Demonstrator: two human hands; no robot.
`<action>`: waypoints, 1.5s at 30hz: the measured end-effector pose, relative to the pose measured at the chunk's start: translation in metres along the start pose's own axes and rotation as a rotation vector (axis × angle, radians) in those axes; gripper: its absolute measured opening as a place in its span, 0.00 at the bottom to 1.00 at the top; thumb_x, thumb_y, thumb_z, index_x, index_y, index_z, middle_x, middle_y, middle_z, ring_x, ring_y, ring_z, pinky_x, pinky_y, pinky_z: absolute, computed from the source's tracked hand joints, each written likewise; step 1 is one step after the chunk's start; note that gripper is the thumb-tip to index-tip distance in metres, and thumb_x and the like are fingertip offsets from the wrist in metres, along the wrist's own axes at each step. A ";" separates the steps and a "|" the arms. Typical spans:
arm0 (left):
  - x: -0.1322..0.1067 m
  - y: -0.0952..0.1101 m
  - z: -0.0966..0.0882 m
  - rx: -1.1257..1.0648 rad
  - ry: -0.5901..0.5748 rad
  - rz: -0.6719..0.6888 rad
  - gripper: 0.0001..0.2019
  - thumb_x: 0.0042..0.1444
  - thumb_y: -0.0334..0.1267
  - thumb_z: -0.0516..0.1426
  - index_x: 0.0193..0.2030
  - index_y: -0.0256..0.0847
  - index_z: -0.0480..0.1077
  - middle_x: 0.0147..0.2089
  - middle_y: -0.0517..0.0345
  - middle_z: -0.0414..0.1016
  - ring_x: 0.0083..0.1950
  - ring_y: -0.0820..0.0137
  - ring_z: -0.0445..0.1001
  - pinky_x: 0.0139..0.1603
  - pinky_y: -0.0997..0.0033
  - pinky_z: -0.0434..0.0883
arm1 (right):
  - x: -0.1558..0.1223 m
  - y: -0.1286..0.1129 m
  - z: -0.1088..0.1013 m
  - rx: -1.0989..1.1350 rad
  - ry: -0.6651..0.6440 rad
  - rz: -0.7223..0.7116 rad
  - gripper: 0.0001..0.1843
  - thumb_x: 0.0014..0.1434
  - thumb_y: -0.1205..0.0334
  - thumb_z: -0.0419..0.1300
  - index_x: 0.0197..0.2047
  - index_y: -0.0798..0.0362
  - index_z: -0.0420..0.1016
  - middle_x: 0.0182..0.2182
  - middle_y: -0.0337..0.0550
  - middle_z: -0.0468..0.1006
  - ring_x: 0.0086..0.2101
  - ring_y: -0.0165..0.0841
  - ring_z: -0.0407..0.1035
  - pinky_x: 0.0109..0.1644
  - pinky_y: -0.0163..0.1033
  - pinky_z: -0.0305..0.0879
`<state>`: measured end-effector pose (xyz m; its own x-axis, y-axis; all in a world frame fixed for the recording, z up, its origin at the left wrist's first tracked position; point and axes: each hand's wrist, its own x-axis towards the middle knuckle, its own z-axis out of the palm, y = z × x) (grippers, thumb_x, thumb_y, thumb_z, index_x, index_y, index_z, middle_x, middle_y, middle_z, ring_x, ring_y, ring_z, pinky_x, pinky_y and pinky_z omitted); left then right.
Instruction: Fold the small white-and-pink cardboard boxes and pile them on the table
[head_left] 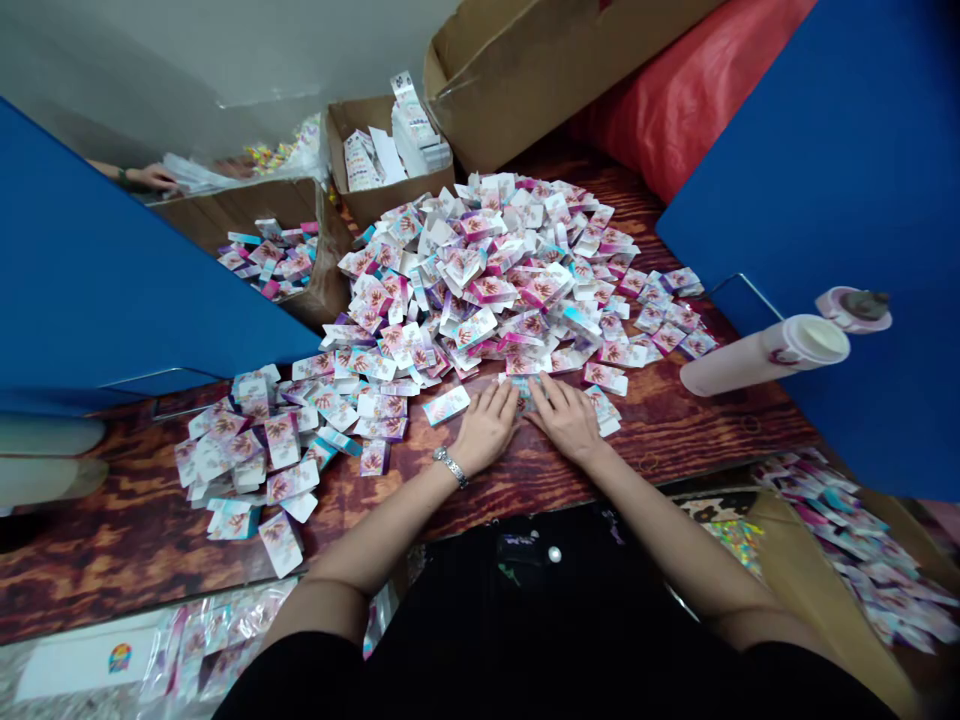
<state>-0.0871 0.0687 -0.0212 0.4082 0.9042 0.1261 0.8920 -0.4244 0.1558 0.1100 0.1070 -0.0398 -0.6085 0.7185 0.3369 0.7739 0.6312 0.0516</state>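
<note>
My left hand (487, 425) and my right hand (564, 415) lie side by side, palms down, on the wooden table (660, 430) at the near edge of a big heap of small pink-and-white packets (487, 280). Fingers of both hands are stretched out and rest on a packet between them (523, 392). A metal bracelet (450, 466) is on my left wrist. A single packet (446, 404) lies just left of my left hand. A second, smaller spread of packets (255, 450) lies at the left.
Blue partitions stand at left (112, 290) and right (847, 180). Open cardboard boxes (375, 160) with packets sit behind the heap. A pink tumbler (765, 355) lies on its side at right. Another person's hand (150, 178) shows far left. More packets fill a bin (862, 540) at lower right.
</note>
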 end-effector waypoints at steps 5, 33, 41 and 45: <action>-0.004 0.001 0.002 0.076 0.030 0.048 0.24 0.67 0.38 0.48 0.68 0.32 0.56 0.68 0.38 0.59 0.70 0.53 0.56 0.65 0.49 0.60 | 0.001 -0.002 -0.005 0.155 0.075 0.056 0.17 0.68 0.56 0.54 0.55 0.54 0.74 0.45 0.51 0.78 0.44 0.40 0.69 0.48 0.44 0.62; 0.003 0.007 -0.041 -0.253 0.072 -0.035 0.23 0.63 0.39 0.54 0.63 0.33 0.57 0.55 0.41 0.73 0.54 0.59 0.74 0.51 0.61 0.73 | 0.027 -0.004 -0.048 0.996 0.039 0.484 0.14 0.58 0.57 0.59 0.47 0.52 0.70 0.33 0.40 0.75 0.28 0.31 0.68 0.33 0.36 0.66; 0.007 0.008 -0.047 -0.549 0.215 -0.086 0.25 0.62 0.39 0.55 0.64 0.40 0.54 0.61 0.48 0.68 0.58 0.66 0.72 0.57 0.67 0.70 | 0.019 -0.014 -0.065 0.835 0.195 0.177 0.12 0.66 0.59 0.54 0.48 0.50 0.75 0.59 0.51 0.66 0.57 0.41 0.64 0.59 0.50 0.64; 0.006 0.008 -0.050 -0.467 0.152 -0.059 0.20 0.62 0.39 0.54 0.60 0.39 0.59 0.54 0.49 0.72 0.52 0.65 0.74 0.50 0.65 0.73 | 0.020 -0.017 -0.068 1.035 0.099 0.329 0.15 0.66 0.55 0.54 0.53 0.49 0.72 0.53 0.48 0.72 0.50 0.38 0.70 0.54 0.46 0.68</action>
<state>-0.0873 0.0678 0.0296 0.2954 0.9247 0.2400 0.7160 -0.3806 0.5852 0.0968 0.0913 0.0297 -0.3457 0.8999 0.2658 0.3457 0.3855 -0.8555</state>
